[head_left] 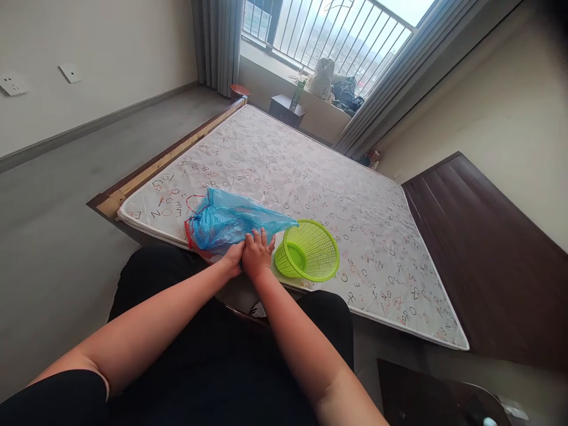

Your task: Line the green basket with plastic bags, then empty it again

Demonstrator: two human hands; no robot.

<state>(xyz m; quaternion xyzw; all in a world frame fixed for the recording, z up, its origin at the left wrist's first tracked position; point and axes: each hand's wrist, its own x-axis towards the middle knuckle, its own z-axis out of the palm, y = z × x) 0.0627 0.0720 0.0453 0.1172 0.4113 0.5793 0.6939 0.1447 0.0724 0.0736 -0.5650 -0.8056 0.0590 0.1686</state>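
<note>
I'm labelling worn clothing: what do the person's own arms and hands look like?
The left sleeve is black and short; the right sleeve is out of view. Left hand and right hand wear no gloves; no watch or bracelet shows.

- Our left arm (173,307) slants from the lower left corner up toward the centre, its forearm bare.
- Our right arm (302,334) rises leftward from the lower edge, right of centre.
- Our left hand (233,258) is curled in, most fingers hidden.
- Our right hand (258,253) lies close beside it, fingers spread, pointing toward the frame's top.
</note>
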